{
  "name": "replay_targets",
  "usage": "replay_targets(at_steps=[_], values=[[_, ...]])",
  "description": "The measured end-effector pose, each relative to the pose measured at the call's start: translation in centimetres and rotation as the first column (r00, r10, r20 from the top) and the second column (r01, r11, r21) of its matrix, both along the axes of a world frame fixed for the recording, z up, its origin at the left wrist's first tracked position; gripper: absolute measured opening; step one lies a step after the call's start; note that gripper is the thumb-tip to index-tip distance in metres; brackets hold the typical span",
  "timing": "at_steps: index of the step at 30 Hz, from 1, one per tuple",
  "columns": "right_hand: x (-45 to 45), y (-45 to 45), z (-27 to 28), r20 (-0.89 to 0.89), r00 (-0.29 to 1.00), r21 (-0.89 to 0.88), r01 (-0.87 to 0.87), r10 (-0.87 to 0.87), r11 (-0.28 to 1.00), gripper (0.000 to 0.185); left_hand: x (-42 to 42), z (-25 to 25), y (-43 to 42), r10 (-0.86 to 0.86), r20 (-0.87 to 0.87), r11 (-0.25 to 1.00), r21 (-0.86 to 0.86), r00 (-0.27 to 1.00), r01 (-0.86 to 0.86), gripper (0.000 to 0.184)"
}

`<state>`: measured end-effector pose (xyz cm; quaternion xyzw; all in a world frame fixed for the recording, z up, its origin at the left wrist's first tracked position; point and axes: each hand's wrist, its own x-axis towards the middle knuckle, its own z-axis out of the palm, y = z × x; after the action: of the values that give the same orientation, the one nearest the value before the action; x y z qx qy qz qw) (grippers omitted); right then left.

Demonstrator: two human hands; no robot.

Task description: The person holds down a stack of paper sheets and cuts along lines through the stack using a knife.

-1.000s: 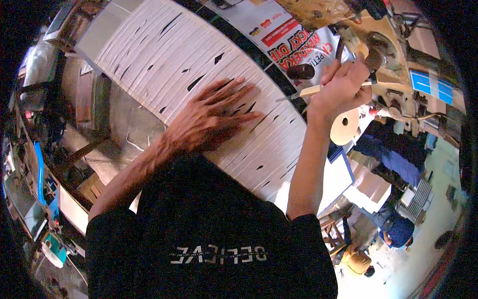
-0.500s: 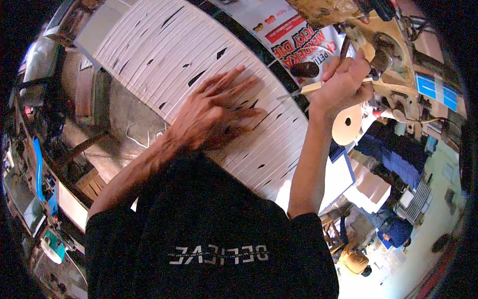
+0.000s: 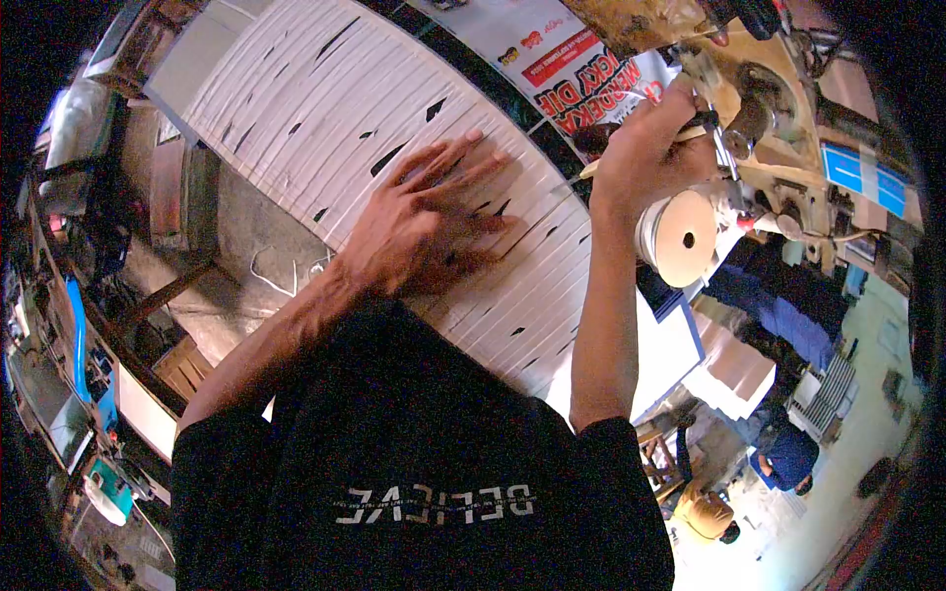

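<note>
My left hand (image 3: 424,222) lies flat with its fingers spread on a long panel (image 3: 286,98) covered in whitish strips, with small dark gaps between some of them. My right hand (image 3: 655,153) is raised beside the panel's right edge, closed around a slim knife (image 3: 589,170) with a pale wooden handle. Most of the knife is behind the fingers, and its blade is hard to make out now. A dark brown rounded object (image 3: 591,138) is partly hidden behind that hand. Just below the right hand stands a spool (image 3: 687,239) with a tan face.
A printed banner (image 3: 552,59) lies beyond the panel, past a dark tiled strip. White boxes (image 3: 734,369) stand at the right. Two people, one in a yellow top (image 3: 705,515) and one in dark blue (image 3: 788,458), are farther off. White cord (image 3: 276,276) lies at the left.
My right hand has moved slightly left and turned, taking the knife's blade out of clear sight and covering more of the dark rounded object. My left hand stays nearly still on the panel.
</note>
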<state>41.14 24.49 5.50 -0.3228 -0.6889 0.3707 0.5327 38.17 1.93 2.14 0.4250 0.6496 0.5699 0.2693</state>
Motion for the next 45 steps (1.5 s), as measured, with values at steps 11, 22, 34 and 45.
replay_targets(at_steps=[11,22,34,45], values=[[0.2,0.5,-1.5,0.169,0.986,0.045,-0.022,0.014,0.999,0.037,0.2,-0.1,0.4,-0.013,-0.425,0.997,-0.073,0.905,-0.02,0.034],[-0.2,0.2,4.3,-0.391,0.92,-0.323,-0.162,0.025,0.932,0.041,-0.6,-2.0,0.3,-0.023,-0.694,0.995,-0.086,0.719,-0.051,0.028],[-1.0,1.5,0.0,-0.14,0.99,-0.133,-0.05,0.031,0.99,0.047,-0.6,-1.2,0.5,0.005,-0.592,0.998,-0.046,0.806,-0.04,0.022],[-1.2,1.3,-1.7,0.056,0.998,0.191,0.027,-0.038,0.981,0.043,-0.7,-2.0,0.5,0.005,-0.608,0.998,-0.044,0.794,-0.04,0.022]])
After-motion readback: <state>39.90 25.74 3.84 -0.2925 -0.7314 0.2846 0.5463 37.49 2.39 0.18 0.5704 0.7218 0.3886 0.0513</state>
